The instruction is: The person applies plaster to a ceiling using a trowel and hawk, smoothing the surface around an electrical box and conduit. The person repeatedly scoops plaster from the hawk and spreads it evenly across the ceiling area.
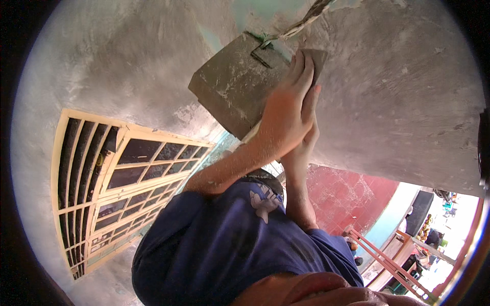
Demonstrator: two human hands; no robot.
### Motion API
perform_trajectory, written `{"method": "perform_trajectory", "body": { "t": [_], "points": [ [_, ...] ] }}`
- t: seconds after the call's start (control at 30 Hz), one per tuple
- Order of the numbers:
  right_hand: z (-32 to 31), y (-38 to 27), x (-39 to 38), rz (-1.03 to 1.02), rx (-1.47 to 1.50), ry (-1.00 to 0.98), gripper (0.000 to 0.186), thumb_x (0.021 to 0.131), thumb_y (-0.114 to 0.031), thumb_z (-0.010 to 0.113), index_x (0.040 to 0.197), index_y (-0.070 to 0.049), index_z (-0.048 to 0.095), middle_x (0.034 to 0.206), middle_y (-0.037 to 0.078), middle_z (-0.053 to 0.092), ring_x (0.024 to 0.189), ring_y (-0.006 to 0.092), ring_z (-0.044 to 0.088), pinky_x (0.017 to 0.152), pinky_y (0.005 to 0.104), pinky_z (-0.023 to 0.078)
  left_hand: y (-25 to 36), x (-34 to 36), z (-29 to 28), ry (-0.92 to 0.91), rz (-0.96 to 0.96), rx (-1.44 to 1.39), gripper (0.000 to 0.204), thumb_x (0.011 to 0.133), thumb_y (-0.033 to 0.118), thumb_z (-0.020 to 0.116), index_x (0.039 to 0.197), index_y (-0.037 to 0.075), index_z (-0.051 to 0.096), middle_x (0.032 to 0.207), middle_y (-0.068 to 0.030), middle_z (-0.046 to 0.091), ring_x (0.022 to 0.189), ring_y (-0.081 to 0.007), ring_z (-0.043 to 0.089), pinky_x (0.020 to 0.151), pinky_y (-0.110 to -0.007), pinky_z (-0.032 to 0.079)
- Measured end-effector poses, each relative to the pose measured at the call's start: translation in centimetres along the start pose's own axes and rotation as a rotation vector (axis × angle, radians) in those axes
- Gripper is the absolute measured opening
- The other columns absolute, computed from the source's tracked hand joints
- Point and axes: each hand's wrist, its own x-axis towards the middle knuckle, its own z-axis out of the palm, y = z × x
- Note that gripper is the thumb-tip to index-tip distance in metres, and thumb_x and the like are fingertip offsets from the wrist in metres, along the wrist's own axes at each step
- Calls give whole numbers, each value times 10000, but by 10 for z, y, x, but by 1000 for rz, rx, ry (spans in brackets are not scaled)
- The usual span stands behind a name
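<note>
My left hand [287, 115] is raised overhead, slightly blurred, its fingers stretched together over a grey-brown flat piece [318, 60] that looks like a sanding sheet or pad. My left hand presses that piece near the edge of a grey, dusty, box-like block [232, 84] on the plastered surface. Close behind and below it is my right hand [308, 140], wrist upright and touching or nearly touching the left; its fingers are mostly hidden. Beside my fingertips a dark rectangular outline [263, 53] marks the block, with a twisted bundle of wires [296, 29] running from it.
Grey plastered wall [398, 102] surrounds the block. A cream window frame with bars [115, 186] stands at left. Below right are a red tiled floor [347, 196], a wooden bench-like frame [393, 260] and assorted items by a bright opening.
</note>
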Motion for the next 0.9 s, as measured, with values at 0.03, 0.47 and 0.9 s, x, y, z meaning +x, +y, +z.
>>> {"method": "perform_trajectory", "body": {
  "t": [0.03, 0.47, 0.9],
  "points": [
    [2, -1, 4, -42, -8, 13, 425, 952, -95, 641, 1336, 58, 541, 1179, 127, 662, 1072, 183, 596, 929, 332, 475, 2, -1, 1, 7, 23, 34, 487, 1012, 116, 548, 1421, -134, 458, 1435, -376, 478, 1356, -489, 469, 1109, -454, 420],
    [1, -4, 38, -42, -11, -184, 440, 970, -66, 605, 1382, 70, 530, 1268, 154, 634, 1131, 181, 571, 988, 315, 451, -4, 27, -11, -89, -206, -85, 514, 994, 82, 515, 1430, -160, 390, 1434, -432, 413, 1303, -557, 474, 1042, -523, 467],
    [8, -7, 12, -82, 67, -1, 508, 954, -92, 645, 1432, 23, 515, 1173, 89, 643, 1049, 157, 559, 927, 289, 457, -4, 11, -4, -41, 18, 48, 502, 979, 65, 529, 1427, -134, 420, 1418, -420, 443, 1330, -566, 443, 1082, -529, 435]
  ]
}}
